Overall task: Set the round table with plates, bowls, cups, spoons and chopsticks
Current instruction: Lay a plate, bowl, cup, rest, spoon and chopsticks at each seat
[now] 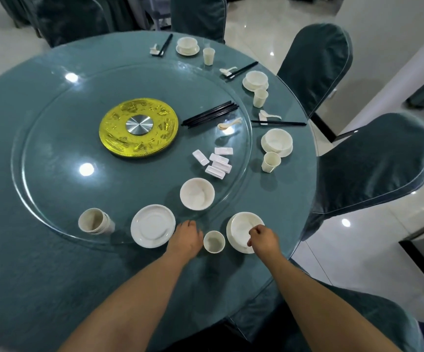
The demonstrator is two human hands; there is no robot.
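Note:
At the near right edge of the round table (40,262), a white bowl (242,224) sits on a plate (233,243). My right hand (263,238) is over the bowl's near rim, fingers curled and pinching it. A single cup (214,241) stands just left of it. My left hand (186,237) lies beside that cup with fingers stretched onto the edge of the glass turntable (53,148), next to a stack of plates (152,226). On the turntable are also stacked bowls (197,194), stacked cups (94,221), several chopstick rests (214,161), a bundle of black chopsticks (210,114) and a spoon (228,123).
Three set places run along the far right rim, each with a bowl on a plate (277,142), a cup (270,161), a spoon and chopsticks (279,122). A gold disc (138,127) marks the turntable's centre. Covered chairs (373,163) ring the table.

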